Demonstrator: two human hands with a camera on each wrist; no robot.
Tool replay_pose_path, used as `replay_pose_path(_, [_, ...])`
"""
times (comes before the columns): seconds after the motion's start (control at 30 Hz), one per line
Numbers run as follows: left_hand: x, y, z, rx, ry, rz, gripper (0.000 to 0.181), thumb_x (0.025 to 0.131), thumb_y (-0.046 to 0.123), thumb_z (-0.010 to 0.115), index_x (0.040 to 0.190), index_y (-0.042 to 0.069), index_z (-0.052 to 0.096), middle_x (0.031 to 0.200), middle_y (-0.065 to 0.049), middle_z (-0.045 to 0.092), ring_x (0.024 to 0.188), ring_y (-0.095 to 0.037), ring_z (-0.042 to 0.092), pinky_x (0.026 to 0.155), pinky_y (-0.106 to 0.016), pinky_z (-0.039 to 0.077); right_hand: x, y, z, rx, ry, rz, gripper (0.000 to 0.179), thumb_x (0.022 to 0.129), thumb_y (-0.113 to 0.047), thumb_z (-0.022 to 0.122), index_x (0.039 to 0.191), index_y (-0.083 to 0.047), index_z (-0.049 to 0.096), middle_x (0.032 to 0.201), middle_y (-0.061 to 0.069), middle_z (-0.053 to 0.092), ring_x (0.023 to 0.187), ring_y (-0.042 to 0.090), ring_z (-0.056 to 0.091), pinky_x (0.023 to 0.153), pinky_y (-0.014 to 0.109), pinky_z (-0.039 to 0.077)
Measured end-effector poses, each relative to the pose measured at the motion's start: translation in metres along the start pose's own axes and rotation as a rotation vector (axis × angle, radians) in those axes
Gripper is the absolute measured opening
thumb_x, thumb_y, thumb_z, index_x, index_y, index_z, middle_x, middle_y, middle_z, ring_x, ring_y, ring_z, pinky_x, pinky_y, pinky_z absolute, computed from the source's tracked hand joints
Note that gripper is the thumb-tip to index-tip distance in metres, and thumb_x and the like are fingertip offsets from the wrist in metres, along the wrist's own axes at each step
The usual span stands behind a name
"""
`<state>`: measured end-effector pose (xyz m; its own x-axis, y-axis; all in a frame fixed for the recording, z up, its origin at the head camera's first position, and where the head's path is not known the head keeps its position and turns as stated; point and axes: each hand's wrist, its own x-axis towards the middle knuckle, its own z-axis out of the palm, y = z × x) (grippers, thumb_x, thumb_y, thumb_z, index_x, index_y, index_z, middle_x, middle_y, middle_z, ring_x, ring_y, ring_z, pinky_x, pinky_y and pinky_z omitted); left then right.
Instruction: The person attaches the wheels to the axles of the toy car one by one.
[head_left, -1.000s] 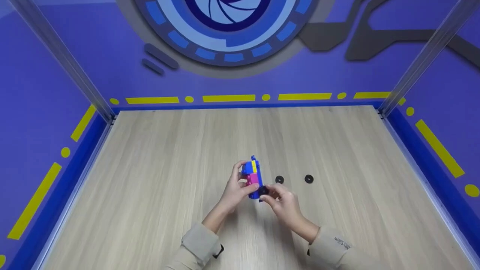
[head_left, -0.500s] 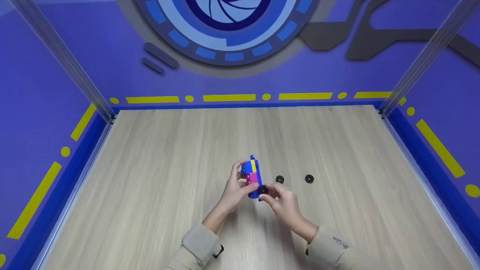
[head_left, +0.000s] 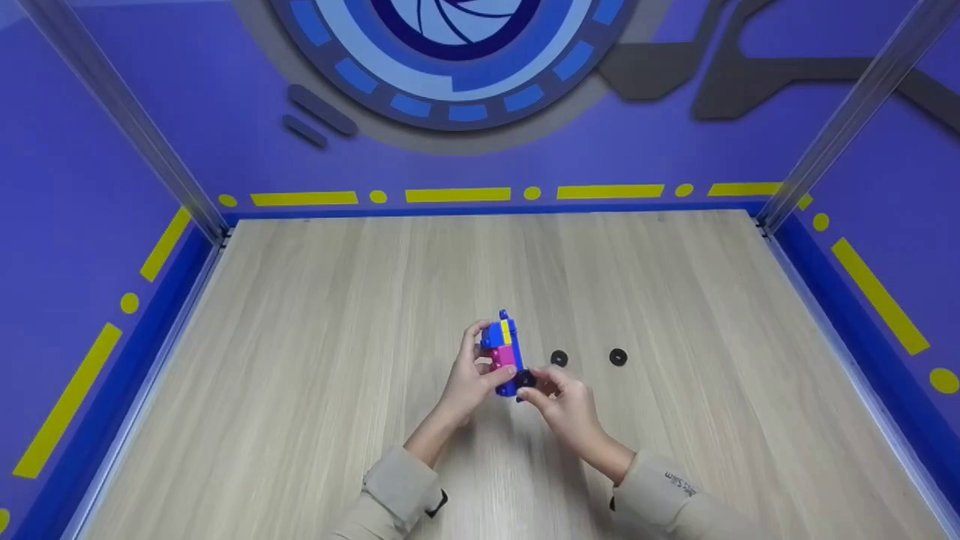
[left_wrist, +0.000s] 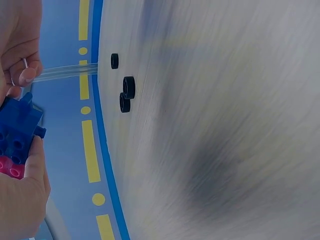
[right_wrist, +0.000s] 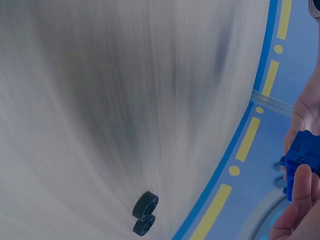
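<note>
My left hand point(head_left: 466, 386) grips a small toy vehicle point(head_left: 505, 356) of blue, pink and yellow building blocks, thumb along its side. The right hand point(head_left: 566, 405) pinches a black toy wheel point(head_left: 526, 379) against the toy's right side, near its lower end. Whether the wheel sits on an axle cannot be made out. In the left wrist view the blue blocks point(left_wrist: 19, 125) show their studs. The right wrist view has the blue base point(right_wrist: 302, 152) between both hands; the pinched wheel is hidden there.
Two black wheels, one nearer point(head_left: 559, 358) and one farther right point(head_left: 618, 357), lie on the wooden table point(head_left: 337, 300) right of the toy. A third loose wheel point(left_wrist: 129, 87) appears in the left wrist view. Blue-purple panels point(head_left: 480, 172) wall the table's back and sides.
The toy and both hands have shifted very slightly left. The grip on the toy and the pinch on the wheel look the same.
</note>
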<state>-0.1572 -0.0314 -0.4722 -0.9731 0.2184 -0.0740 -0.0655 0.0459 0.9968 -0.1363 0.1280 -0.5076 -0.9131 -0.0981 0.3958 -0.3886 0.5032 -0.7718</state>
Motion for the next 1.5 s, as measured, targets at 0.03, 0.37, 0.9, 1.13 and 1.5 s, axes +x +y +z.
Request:
replay_pose_path(0.03, [0.000, 0.000, 0.000, -0.001, 0.002, -0.001, 0.070, 0.081, 0.010, 0.061, 0.137, 0.014, 0.019, 0.119, -0.021, 0.044, 0.090, -0.023, 0.053, 0.077, -0.036, 0.049, 0.000, 0.000, 0.000, 0.000, -0.001, 0.001, 0.026, 0.071, -0.017, 0.070, 0.091, -0.002, 0.064, 0.075, 0.003, 0.064, 0.064, 0.004, 0.053, 0.056, 0.020, 0.046])
replay_pose_path(0.37, [0.000, -0.002, 0.001, 0.019, 0.012, 0.001, 0.069, 0.081, 0.010, 0.061, 0.136, 0.016, 0.021, 0.119, -0.021, 0.044, 0.091, -0.024, 0.053, 0.079, -0.037, 0.049, -0.001, 0.001, 0.002, 0.027, -0.022, 0.036, 0.027, 0.072, -0.019, 0.069, 0.092, -0.001, 0.064, 0.077, 0.005, 0.065, 0.065, 0.005, 0.054, 0.056, 0.019, 0.047])
replay_pose_path(0.9, [-0.001, -0.010, -0.002, -0.008, -0.022, -0.020, 0.069, 0.080, 0.009, 0.061, 0.136, 0.014, 0.021, 0.116, -0.021, 0.044, 0.092, -0.025, 0.052, 0.077, -0.037, 0.048, -0.005, 0.005, 0.006, 0.034, -0.052, 0.083, 0.026, 0.071, -0.019, 0.070, 0.089, -0.002, 0.064, 0.075, 0.006, 0.065, 0.063, 0.005, 0.055, 0.057, 0.019, 0.048])
replay_pose_path(1.13, [-0.002, -0.014, -0.005, 0.015, -0.028, -0.058, 0.069, 0.080, 0.009, 0.061, 0.137, 0.015, 0.021, 0.117, -0.022, 0.043, 0.093, -0.026, 0.051, 0.076, -0.037, 0.049, -0.007, 0.007, 0.008, 0.006, -0.092, 0.081, 0.024, 0.072, -0.019, 0.070, 0.090, -0.005, 0.063, 0.074, 0.002, 0.063, 0.064, 0.004, 0.053, 0.057, 0.019, 0.047])
replay_pose_path(1.5, [-0.002, -0.018, -0.007, 0.028, -0.031, -0.111, 0.070, 0.080, 0.010, 0.061, 0.137, 0.018, 0.023, 0.119, -0.022, 0.041, 0.097, -0.028, 0.048, 0.076, -0.035, 0.047, -0.009, 0.009, 0.009, -0.020, -0.173, 0.110, 0.025, 0.073, -0.018, 0.069, 0.093, -0.006, 0.062, 0.074, 0.000, 0.061, 0.065, 0.005, 0.052, 0.059, 0.018, 0.046])
